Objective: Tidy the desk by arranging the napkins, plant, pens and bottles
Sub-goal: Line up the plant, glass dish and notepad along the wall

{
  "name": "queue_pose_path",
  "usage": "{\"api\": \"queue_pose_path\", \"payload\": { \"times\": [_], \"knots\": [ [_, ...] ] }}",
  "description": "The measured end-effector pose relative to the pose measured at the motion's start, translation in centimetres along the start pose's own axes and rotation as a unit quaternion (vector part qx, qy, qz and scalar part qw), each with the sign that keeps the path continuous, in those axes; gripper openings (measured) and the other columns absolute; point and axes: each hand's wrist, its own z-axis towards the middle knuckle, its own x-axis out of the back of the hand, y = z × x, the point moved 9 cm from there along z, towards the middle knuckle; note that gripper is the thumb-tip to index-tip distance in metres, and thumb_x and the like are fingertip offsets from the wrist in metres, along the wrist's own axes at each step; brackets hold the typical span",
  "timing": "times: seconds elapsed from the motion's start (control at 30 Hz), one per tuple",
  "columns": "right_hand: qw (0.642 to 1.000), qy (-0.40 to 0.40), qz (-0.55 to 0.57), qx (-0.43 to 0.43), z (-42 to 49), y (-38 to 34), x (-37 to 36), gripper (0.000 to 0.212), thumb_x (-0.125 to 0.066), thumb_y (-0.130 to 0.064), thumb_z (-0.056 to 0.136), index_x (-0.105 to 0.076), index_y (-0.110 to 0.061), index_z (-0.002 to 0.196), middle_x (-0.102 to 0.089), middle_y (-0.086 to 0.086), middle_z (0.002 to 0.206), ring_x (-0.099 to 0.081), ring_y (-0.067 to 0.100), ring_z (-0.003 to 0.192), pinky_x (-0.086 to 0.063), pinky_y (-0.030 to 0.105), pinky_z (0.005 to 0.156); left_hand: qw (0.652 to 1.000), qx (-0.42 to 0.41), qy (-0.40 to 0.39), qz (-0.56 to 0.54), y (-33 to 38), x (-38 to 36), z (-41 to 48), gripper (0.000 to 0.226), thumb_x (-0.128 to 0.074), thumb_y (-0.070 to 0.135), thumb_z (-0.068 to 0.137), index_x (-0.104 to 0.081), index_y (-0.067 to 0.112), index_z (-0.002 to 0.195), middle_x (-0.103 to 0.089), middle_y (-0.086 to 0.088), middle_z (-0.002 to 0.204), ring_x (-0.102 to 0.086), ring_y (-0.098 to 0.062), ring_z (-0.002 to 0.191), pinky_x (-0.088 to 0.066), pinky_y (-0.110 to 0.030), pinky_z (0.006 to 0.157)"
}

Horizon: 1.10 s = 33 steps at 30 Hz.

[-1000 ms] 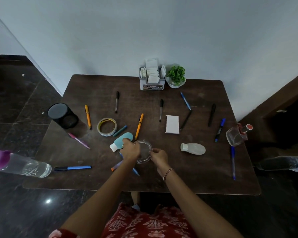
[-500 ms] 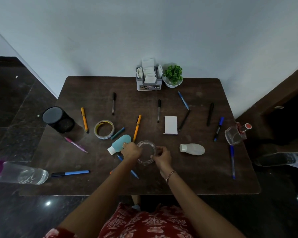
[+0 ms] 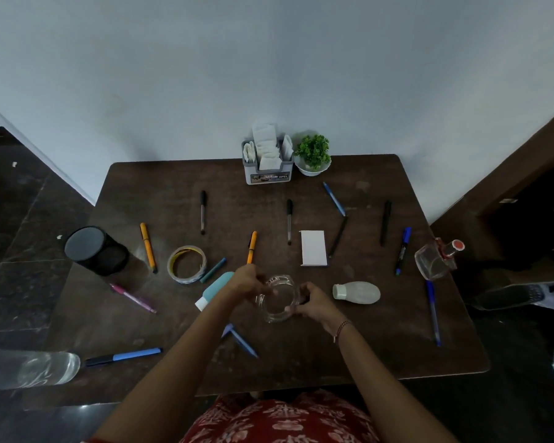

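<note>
glass dish between left hand and right hand, seemingly gripped

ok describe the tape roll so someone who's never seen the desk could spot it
On the desk, find the black pen cup at left. Just right of it, past an orange pen, the tape roll lies flat. It is a pale ring, yellow inside, unlike the straight pens around it.

a dark brown desk stands against the pale grey wall; the floor is of dark, shiny tiles.
</note>
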Motion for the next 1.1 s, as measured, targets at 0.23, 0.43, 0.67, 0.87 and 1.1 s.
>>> {"api": "queue_pose_path", "payload": {
  "times": [0.23, 0.43, 0.67, 0.87, 1.1],
  "knots": [
    [0.995, 0.019, -0.077, 0.065, 0.5, -4.6, 3.8, 0.041, -0.080, -0.015, 0.069, -0.059, -0.018, 0.104, -0.068, 0.004, 0.077, -0.055, 0.010, 0.047, -0.045, 0.022, 0.044, 0.998, -0.067, -0.002, -0.020, 2.0, 1.6, 2.4, 0.032, -0.086, 0.019, 0.064, -0.067, 0.008, 0.088, -0.063, -0.007, 0.084, -0.061, -0.019, 0.079, -0.055, -0.038, 0.081],
    [0.979, 0.160, -0.065, 0.104, 0.6, -8.4, 8.4, 0.030, -0.080, -0.015, 0.069, -0.051, -0.021, 0.066, -0.069, 0.002, 0.059, -0.069, 0.013, 0.053, -0.056, 0.031, 0.056, 0.984, -0.126, 0.043, -0.122, 5.5, 3.5, 4.7, 0.047, -0.075, -0.004, 0.071, -0.060, -0.002, 0.116, -0.061, -0.008, 0.105, -0.059, -0.018, 0.097, -0.051, -0.009, 0.070],
    [0.940, 0.289, -0.098, 0.150, 1.6, -10.8, 13.6, 0.021, -0.078, -0.019, 0.071, -0.061, -0.025, 0.082, -0.073, -0.002, 0.083, -0.067, 0.006, 0.066, -0.058, 0.033, 0.067, 0.933, -0.048, 0.079, -0.347, 10.0, 4.0, 7.6, 0.023, -0.056, 0.014, 0.091, -0.065, 0.008, 0.112, -0.064, -0.014, 0.104, -0.063, -0.020, 0.077, -0.055, -0.023, 0.049],
    [0.931, 0.294, -0.078, 0.204, 3.9, -12.1, 18.1, 0.035, -0.056, -0.003, 0.086, -0.062, -0.014, 0.119, -0.071, 0.007, 0.104, -0.065, 0.018, 0.096, -0.043, 0.011, 0.077, 0.933, -0.029, 0.165, -0.319, 14.0, 3.7, 11.2, 0.010, -0.073, 0.010, 0.077, -0.067, 0.016, 0.081, -0.069, -0.010, 0.089, -0.066, -0.024, 0.073, -0.058, -0.036, 0.073],
    [0.925, 0.334, 0.072, 0.164, 8.6, -11.3, 25.4, 0.015, -0.050, -0.005, 0.090, -0.063, -0.011, 0.095, -0.063, 0.000, 0.086, -0.056, 0.009, 0.069, -0.049, 0.022, 0.064, 0.908, -0.042, 0.216, -0.357, 19.2, 3.2, 15.5, 0.023, -0.073, -0.003, 0.070, -0.068, 0.015, 0.084, -0.068, -0.008, 0.084, -0.063, -0.017, 0.070, -0.056, -0.036, 0.071]
  ]
}}
